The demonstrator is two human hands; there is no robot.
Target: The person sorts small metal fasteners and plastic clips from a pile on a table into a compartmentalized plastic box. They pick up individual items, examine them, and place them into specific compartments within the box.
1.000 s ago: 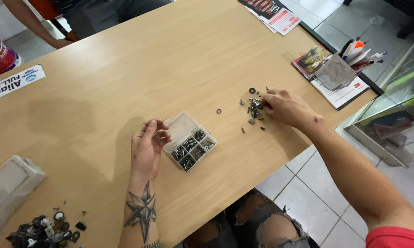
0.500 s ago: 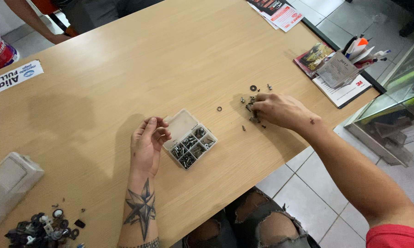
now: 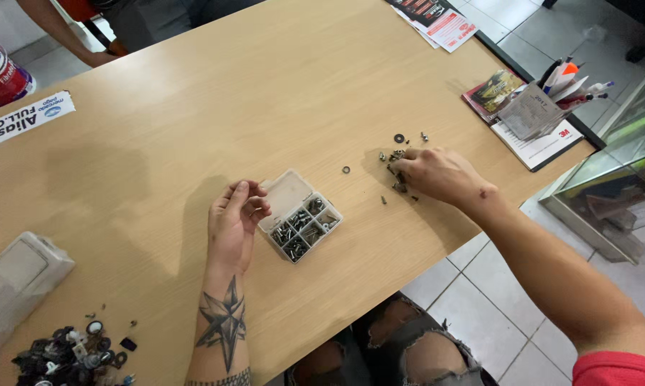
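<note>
A small clear plastic compartment box point(image 3: 299, 215) lies open on the wooden table point(image 3: 194, 114), its lid flipped back and its sections filled with small screws. My left hand point(image 3: 233, 221) rests palm down just left of the box, fingers curled near the lid. My right hand point(image 3: 440, 175) is over a loose scatter of small screws and washers point(image 3: 396, 159), fingertips pinching among them. A single washer point(image 3: 346, 170) lies between the box and the scatter.
A pile of dark clips and fasteners point(image 3: 69, 354) and a grey plastic cover point(image 3: 15, 282) lie near left. A pen holder point(image 3: 544, 100) on brochures stands right. Another person's arm point(image 3: 58, 32) reaches in far left, beside a red can point(image 3: 1, 71). A glass cabinet point(image 3: 623, 179) stands right.
My right hand has slid slightly left and nearer over the scattered screws, fingers closing among them. My left hand has stayed by the box, fingers curling a little.
</note>
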